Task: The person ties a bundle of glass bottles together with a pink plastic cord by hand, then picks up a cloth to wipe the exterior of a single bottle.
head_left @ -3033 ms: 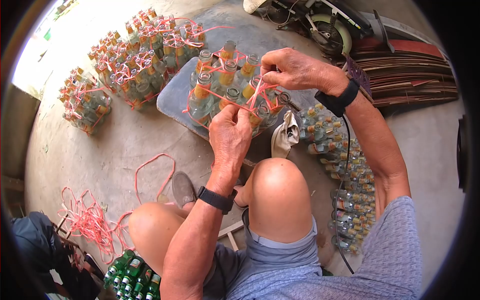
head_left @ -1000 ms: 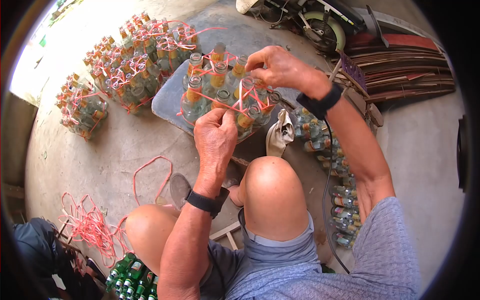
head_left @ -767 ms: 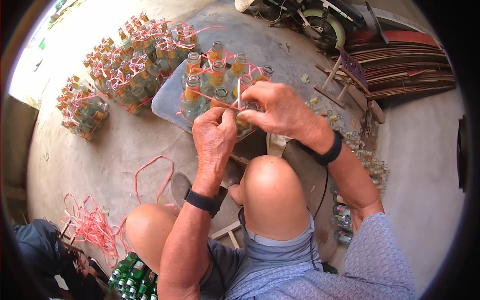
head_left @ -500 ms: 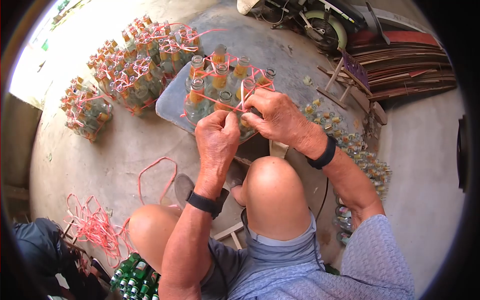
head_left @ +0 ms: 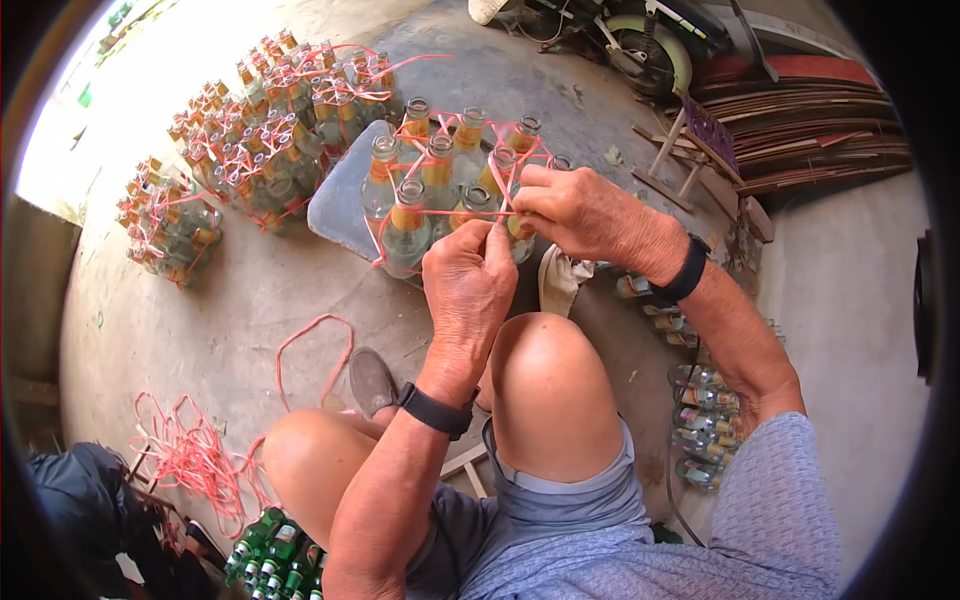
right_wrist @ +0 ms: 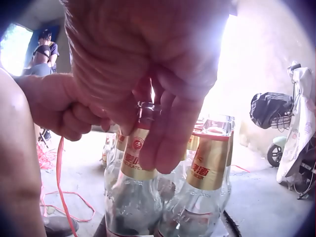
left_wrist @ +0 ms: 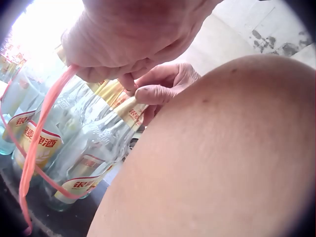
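Note:
A group of clear glass bottles [head_left: 404, 232] with gold neck labels stands upright on a low blue-grey tabletop [head_left: 345, 205]. Pink plastic twine [head_left: 445, 212] runs around and between their necks. At the near side of the group, my left hand [head_left: 468, 280] pinches the twine, and a loose tail of twine [left_wrist: 42, 128] hangs from that hand in the left wrist view. My right hand [head_left: 595, 218] is at the near right corner. Its thumb and fingers curl round the neck of a bottle [right_wrist: 134, 163] in the right wrist view; its palm hides part of the rim.
More tied bottle bundles [head_left: 250, 150] stand at the back left. Tangled pink twine [head_left: 190, 460] and green bottles [head_left: 270, 555] lie at the lower left. Clear bottles [head_left: 705, 420] lie on the right, with a small wooden stool [head_left: 690, 150] and stacked sheets [head_left: 800, 125] beyond.
The right hand let go of an upright strand and moved down to the near corner bottle. The bottle group has since turned counterclockwise, with the left hand shifting right.

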Motion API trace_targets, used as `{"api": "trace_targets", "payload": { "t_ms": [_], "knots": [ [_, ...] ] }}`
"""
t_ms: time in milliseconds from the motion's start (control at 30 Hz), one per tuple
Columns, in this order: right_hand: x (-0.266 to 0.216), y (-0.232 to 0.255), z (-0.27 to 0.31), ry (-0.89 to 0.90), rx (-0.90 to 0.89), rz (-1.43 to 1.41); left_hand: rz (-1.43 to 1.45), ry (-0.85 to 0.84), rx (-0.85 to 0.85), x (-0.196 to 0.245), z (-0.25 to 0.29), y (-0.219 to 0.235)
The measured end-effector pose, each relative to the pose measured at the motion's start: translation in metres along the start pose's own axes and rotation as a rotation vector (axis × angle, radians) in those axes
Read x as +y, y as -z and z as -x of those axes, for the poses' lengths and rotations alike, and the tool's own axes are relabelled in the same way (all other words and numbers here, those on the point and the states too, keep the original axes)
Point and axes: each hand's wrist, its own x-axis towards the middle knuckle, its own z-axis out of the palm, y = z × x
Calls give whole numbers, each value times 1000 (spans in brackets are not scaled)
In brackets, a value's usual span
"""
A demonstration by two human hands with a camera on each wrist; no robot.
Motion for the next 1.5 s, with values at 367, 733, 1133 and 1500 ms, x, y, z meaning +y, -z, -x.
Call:
{"api": "trace_targets", "payload": {
  "t_ms": [367,733,1133,1500],
  "knots": [
    [4,-13,15,-63,101,-15,-394,-151,-110,18,-9,14],
    [5,-20,17,-17,148,46,-727,-531,-221,42,-51,23],
    [9,-20,17,57,154,113,-823,-427,-343,40,-105,26],
    [12,-24,22,59,203,13,-1054,-399,-299,36,-92,36]
  ]
}}
